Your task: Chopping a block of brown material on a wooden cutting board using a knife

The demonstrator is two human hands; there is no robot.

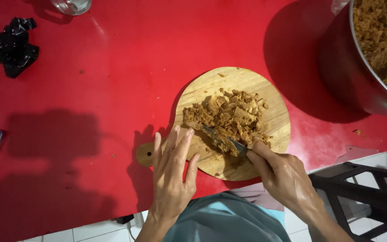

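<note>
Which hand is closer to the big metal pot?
Right. The right hand grips the knife on the cutting board, below-left of the pot; the left hand lies farther left.

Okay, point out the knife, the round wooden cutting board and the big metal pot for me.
knife (224, 142): head view, on the middle of the blade.
round wooden cutting board (277, 120): head view, on bare wood near its right edge.
big metal pot (343, 67): head view, on its outer wall.

The right hand (283, 177) grips a knife (222, 141) in brown chopped bits (231, 114); the left hand (173, 172) lies flat on the round wooden board (274, 121) beside it.
</note>
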